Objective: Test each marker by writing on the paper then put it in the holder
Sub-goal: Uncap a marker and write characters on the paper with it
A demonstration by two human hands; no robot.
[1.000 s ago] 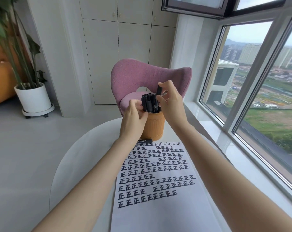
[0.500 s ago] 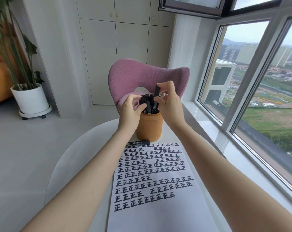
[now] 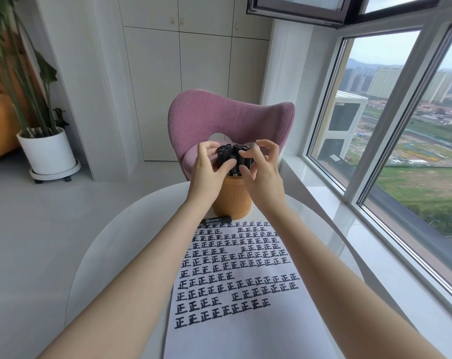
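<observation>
An orange ribbed holder (image 3: 234, 200) stands on the round white table (image 3: 121, 255) at the far end of the paper (image 3: 235, 335). It is packed with several black markers (image 3: 231, 154) standing upright. My left hand (image 3: 206, 173) wraps the left side of the marker bundle, thumb across its front. My right hand (image 3: 265, 176) is at the bundle's right side with fingers spread, index tip and thumb touching marker tops. One more black marker (image 3: 217, 220) lies flat on the table by the paper's top left corner. Rows of black written characters cover most of the paper.
A pink chair (image 3: 230, 115) stands just behind the table. Large windows and a white sill (image 3: 369, 244) run along the right. A potted plant in a white pot (image 3: 49, 151) stands on the floor at the far left, beside white cabinets.
My right hand has pushed the raised marker down into the holder and spread its fingers. My left hand has stayed around the bundle.
</observation>
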